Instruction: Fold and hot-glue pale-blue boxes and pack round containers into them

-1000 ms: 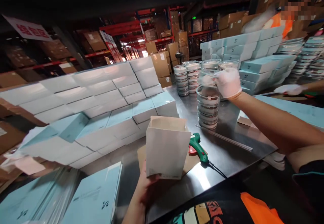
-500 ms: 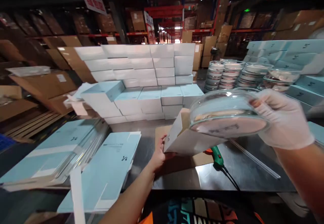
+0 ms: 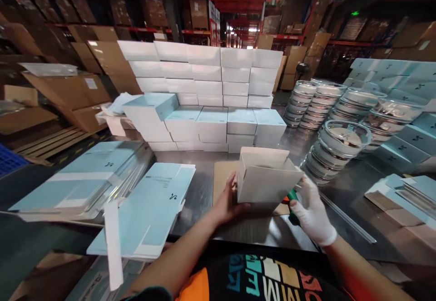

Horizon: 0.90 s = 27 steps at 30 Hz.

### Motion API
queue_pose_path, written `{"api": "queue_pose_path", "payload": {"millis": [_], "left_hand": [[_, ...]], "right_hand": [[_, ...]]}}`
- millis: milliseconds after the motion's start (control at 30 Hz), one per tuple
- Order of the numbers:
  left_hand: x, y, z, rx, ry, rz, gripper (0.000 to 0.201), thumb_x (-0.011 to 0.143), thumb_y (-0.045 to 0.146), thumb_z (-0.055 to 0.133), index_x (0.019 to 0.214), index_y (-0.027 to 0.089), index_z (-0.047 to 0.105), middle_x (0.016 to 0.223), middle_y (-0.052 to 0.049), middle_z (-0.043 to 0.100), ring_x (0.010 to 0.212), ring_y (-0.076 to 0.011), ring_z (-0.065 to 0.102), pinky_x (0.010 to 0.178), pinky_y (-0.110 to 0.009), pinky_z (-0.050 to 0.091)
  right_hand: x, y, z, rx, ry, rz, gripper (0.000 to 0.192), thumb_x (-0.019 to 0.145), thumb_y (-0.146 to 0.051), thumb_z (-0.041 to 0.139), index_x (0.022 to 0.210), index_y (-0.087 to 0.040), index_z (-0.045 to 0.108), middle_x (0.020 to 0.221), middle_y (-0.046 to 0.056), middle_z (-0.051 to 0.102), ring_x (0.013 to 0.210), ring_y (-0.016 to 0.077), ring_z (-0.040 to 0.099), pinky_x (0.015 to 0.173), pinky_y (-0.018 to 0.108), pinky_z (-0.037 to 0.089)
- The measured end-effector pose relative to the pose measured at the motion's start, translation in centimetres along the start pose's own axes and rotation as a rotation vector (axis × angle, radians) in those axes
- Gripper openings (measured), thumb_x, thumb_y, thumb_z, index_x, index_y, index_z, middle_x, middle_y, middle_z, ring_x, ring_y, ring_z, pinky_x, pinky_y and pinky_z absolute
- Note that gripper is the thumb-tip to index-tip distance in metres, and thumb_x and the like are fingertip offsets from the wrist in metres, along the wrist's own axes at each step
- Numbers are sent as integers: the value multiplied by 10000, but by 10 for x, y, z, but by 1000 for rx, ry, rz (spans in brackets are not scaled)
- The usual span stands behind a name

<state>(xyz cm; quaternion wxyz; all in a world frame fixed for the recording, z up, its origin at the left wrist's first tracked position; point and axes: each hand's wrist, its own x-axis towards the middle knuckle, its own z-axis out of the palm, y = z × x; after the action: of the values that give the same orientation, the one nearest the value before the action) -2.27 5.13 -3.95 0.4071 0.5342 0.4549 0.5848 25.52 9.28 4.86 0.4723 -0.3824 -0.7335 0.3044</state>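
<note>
An open white cardboard box point(image 3: 267, 184) with raised flaps stands tilted in front of me at the table's near side. My left hand point(image 3: 229, 202), bare, grips its left side, thumb along the lower front. My right hand point(image 3: 311, 212), in a white glove, holds the box's right edge with its fingertips. Whatever lies inside the box is hidden by its front wall. A green corded tool point(image 3: 293, 208) lies beside the right hand, partly covered. Under the box is a brown cardboard sheet point(image 3: 220, 178). A stack of round glass containers point(image 3: 329, 155) stands just behind my right hand.
White and pale-blue boxes point(image 3: 211, 124) form a wall across the back. Flat pale-blue cartons point(image 3: 155, 205) lie at left. More glass stacks point(image 3: 327, 101) and blue boxes point(image 3: 395, 76) stand at right. A clear rod point(image 3: 349, 217) lies on the metal table point(image 3: 361, 196).
The round glass container has left my right hand, which has come down and left onto the box's right edge. The box stands more upright and faces me.
</note>
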Motion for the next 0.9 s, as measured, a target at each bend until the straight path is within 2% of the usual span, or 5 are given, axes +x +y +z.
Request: {"api": "queue_pose_path", "payload": {"millis": [267, 433, 600, 767, 900], "left_hand": [[12, 53, 33, 149, 139, 389, 518, 960, 709, 627, 1080, 221, 756, 1217, -141, 707, 1296, -343, 608, 1180, -487, 456], [8, 44, 33, 30, 272, 346, 689, 890, 710, 720, 1373, 225, 635, 1432, -176, 624, 1427, -367, 544, 1225, -510, 423], [9, 37, 9, 150, 45, 265, 578, 753, 629, 893, 1186, 263, 781, 1230, -135, 733, 1486, -422, 481, 1290, -610, 312], [8, 44, -5, 159, 317, 265, 535, 721, 616, 920, 1118, 274, 810, 1176, -112, 757, 1459, -407, 511, 1267, -570, 354], [9, 43, -11, 208, 361, 316, 516, 759, 664, 860, 1081, 264, 809, 1112, -103, 789, 1304, -378, 628, 1224, -533, 408]], "right_hand": [[19, -10, 44, 269, 42, 232, 521, 943, -733, 541, 1136, -284, 722, 1040, 136, 778, 1021, 394, 755, 841, 547, 654], [31, -18, 63, 210, 276, 213, 440, 844, -443, 687, 1247, -303, 578, 1222, 93, 750, 1151, 322, 718, 969, 497, 624], [43, -11, 33, 140, 114, 80, 489, 927, -479, 596, 1367, -268, 565, 1397, 119, 707, 1299, 308, 670, 1091, 485, 559], [42, 15, -12, -597, -115, 354, 378, 863, -447, 703, 1151, -203, 721, 1187, 200, 755, 1180, 413, 703, 1056, 530, 516], [30, 39, -14, -638, -203, 568, 597, 643, -216, 803, 1225, -147, 691, 913, 124, 769, 898, 367, 764, 837, 438, 571]]}}
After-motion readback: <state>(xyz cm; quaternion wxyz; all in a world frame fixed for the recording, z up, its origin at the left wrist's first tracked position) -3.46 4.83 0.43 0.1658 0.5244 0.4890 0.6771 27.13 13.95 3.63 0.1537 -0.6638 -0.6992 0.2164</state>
